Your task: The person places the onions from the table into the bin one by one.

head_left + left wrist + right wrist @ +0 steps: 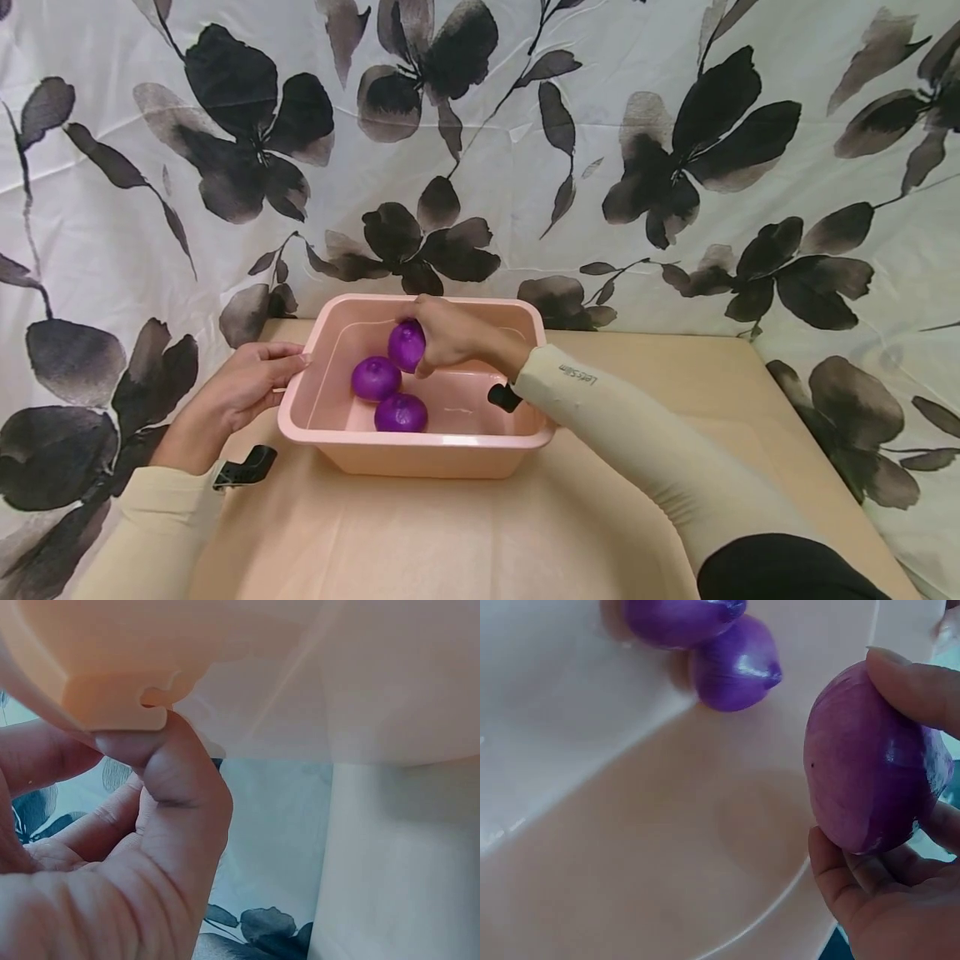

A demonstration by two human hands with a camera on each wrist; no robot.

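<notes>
My right hand (453, 333) reaches into a pink plastic tub (420, 462) and holds a purple onion (407, 345) near the back wall. In the right wrist view, thumb and fingers wrap around that onion (874, 761), which is held above the tub's floor. Two more purple onions, one at the middle left (377, 379) and one nearer the front (401, 413), lie together in the tub. At the tub's left end, my left hand (251, 385) pinches the rim. The left wrist view shows the thumb and a finger against the rim (116, 712) from below.
The tub stands on a beige-covered table (450, 533). Behind it hangs a white cloth with dark flowers (540, 150), reaching down around the table's sides. Dark wrist devices (246, 467) sit over pale sleeves (637, 433).
</notes>
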